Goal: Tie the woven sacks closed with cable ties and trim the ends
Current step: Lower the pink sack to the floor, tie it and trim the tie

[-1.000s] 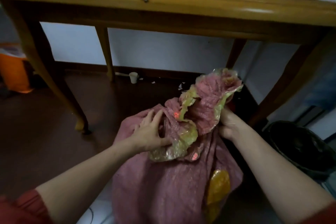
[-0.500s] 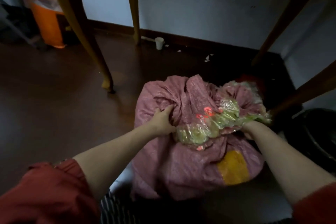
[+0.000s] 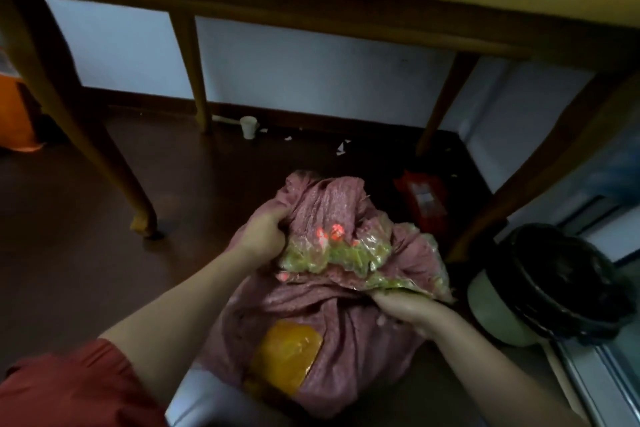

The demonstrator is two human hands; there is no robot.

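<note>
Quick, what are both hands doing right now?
Left hand: closed, gripping bunched fabric of the pink sack.
Right hand: closed, gripping the sack's folded mouth.

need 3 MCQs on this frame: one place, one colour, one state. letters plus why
1. Where is the cup?
A. on a chair
B. on a shelf
C. on the floor

2. What colour is the sack?
A. pink
B. blue
C. black

3. What is the left hand doing?
A. lying flat
B. gripping the sack
C. holding scissors

Answers:
1 C: it stands low down by the wall.
2 A: its weave is pink, bar one yellow patch.
3 B: its fingers curl into a bunch of the fabric.
</note>
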